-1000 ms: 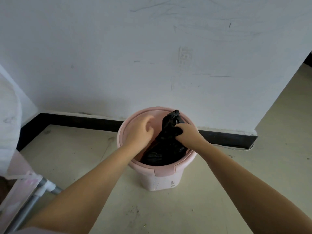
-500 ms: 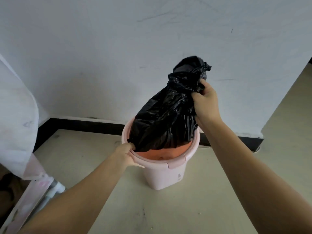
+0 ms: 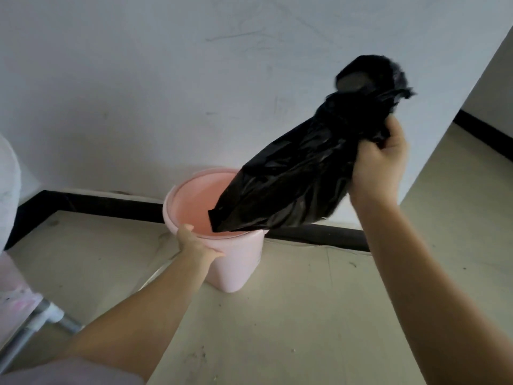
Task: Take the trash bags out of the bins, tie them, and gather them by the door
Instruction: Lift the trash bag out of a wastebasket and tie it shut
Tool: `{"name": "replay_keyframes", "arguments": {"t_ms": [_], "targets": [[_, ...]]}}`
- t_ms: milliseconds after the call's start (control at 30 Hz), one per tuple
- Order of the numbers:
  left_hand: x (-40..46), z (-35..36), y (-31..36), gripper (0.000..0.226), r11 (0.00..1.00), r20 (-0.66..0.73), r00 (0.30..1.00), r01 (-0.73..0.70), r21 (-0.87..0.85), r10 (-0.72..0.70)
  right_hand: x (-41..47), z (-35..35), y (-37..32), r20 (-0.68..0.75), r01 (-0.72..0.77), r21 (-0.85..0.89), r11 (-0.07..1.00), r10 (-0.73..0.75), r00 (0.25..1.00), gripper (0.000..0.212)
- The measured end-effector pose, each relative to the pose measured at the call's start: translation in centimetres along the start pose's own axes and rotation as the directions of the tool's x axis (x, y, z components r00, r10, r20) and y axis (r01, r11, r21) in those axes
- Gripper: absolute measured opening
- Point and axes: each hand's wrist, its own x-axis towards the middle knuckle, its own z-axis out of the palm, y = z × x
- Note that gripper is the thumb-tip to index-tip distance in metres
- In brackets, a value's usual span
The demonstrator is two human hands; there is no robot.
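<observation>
Soft daylight, slight blur, bowed edges

Head view, angled down, close overhead

Scuffed white wall (image 3: 166,79) with black baseboard (image 3: 97,202) along its foot. Pale beige floor (image 3: 305,315), speckled with dirt. Metal tube frame (image 3: 41,320) and pink fabric (image 3: 11,284) at lower left.

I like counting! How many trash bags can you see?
1. The black trash bag hangs from the right hand above the pink bin. Others may be out of view.
</observation>
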Motion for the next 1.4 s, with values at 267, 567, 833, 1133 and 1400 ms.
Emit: {"name": "replay_keyframes", "arguments": {"t_ms": [267, 567, 833, 1133, 1400], "targets": [[1.1, -0.5, -0.3, 0.047, 0.972, -0.047, 0.988, -0.137, 0.191, 0.149, 2.1, -4.9, 5.5, 0.278, -0.053, -0.671, 0.739, 0.317, 0.907, 0.029], [-0.1, -0.9, -5.6, 0.077, 0.899, 0.003, 0.961, -0.26, 0.352, 0.277, -6.1, -9.2, 15.7, 0.188, -0.032, -0.966, 0.258, 0.777, 0.601, 0.02], [-6.4, 1.2, -14.7, 0.064, 0.548, 0.647, 0.723, -0.448, 0.707, -0.244, -4.7, -7.7, 11.0, 0.459, -0.62, -0.651, 0.438, 0.877, 0.138, 0.023], [-4.6, 2.7, -11.0, 0.008, -0.321, 0.905, 0.384, -0.847, 0.424, 0.181, -1.4, -11.3, 10.9, 0.31, -0.559, -0.692, 0.456, 0.888, 0.34, 0.033], [-4.1, 4.3, -4.6, 0.036, 0.107, 0.708, 0.531, -0.828, 0.551, 0.466, -1.3, -12.7, 14.0, 0.085, -0.27, -0.897, 0.35, 0.736, 0.672, 0.026]]}}
